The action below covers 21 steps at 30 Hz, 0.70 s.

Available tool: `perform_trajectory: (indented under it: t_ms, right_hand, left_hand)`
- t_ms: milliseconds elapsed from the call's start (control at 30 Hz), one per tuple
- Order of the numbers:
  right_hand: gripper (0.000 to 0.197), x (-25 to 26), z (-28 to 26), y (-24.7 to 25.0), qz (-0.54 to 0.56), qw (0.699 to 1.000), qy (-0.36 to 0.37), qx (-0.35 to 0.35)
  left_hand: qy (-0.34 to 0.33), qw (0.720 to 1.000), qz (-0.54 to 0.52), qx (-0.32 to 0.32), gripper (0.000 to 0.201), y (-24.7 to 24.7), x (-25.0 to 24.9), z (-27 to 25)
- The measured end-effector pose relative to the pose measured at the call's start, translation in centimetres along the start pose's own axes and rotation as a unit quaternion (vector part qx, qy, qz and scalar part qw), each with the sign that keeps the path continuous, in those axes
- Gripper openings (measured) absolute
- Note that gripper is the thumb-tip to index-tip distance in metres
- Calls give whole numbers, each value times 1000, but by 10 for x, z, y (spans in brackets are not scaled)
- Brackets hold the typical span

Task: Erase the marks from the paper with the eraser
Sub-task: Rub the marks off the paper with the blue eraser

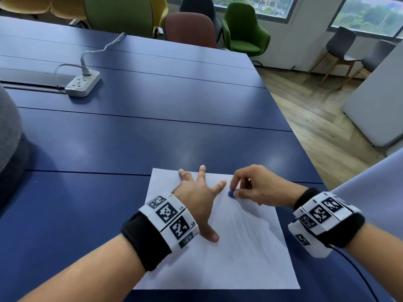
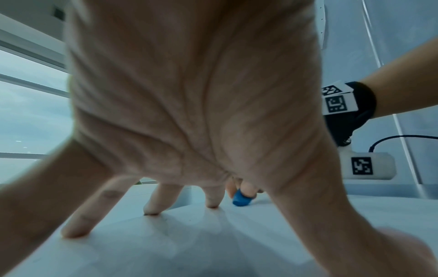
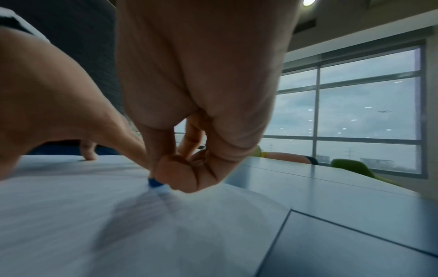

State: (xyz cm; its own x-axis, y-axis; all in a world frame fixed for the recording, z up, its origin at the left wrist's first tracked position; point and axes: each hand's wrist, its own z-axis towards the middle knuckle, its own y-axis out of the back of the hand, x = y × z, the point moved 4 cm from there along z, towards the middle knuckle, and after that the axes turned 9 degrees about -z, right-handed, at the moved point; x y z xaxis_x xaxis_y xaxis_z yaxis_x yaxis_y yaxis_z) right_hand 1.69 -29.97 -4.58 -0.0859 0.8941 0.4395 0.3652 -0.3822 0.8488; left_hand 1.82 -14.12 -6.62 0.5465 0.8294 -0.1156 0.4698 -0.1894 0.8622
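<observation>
The small blue eraser (image 1: 231,194) sits low and right of middle in the head view, its tip down on the white paper (image 1: 244,247). The right hand (image 1: 259,188) pinches it between thumb and fingers. The left hand (image 1: 196,199) lies just to the left, fingers spread flat, pressing the paper onto the blue surface (image 1: 109,149). Faint grey marks (image 1: 250,234) run below the eraser, toward the bottom of the frame, so the right hand is nearer them

A white rectangular sheet of paper (image 1: 229,253) lies flat on the dark blue table (image 1: 109,149), near its front edge, with faint grey pencil strokes. A small blue eraser (image 1: 231,194) touches the paper's upper right part, tilted.
</observation>
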Motion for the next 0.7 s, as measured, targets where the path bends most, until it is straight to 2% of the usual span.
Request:
perform_trajectory:
  t_ms: [67, 100, 233, 333, 400, 467, 533, 567, 700]
  right_hand:
    - [7, -1, 0, 0, -4, 999, -6, -38]
    - [6, 0, -4, -5, 0, 999, 3, -32]
    - [4, 18, -24, -28, -12, 994, 75, 74]
    - [4, 16, -11, -15, -23, 998, 53, 24]
    - [14, 12, -10, -14, -5, 999, 47, -6]
    - [18, 16, -21, -24, 5, 997, 71, 34]
    - [9, 24, -31, -34, -15, 990, 97, 98]
    - [7, 25, -30, -33, -28, 989, 99, 103]
    - [10, 17, -15, -18, -30, 997, 65, 2]
  left_hand:
    - [-1, 1000, 4, -4, 131, 0, 0, 0]
    - [-1, 1000, 4, -5, 131, 0, 1, -1]
    - [-4, 1000, 13, -6, 130, 1, 0, -2]
    - [-5, 1000, 15, -9, 131, 2, 1, -1]
    - [-4, 1000, 12, -10, 131, 1, 1, -1]
    - [0, 1000, 19, -9, 131, 1, 1, 0]
    - [1, 1000, 26, -7, 130, 0, 1, -1]
    - [1, 1000, 27, -6, 130, 0, 0, -1]
    - [2, 1000, 22, -8, 131, 1, -1, 0]
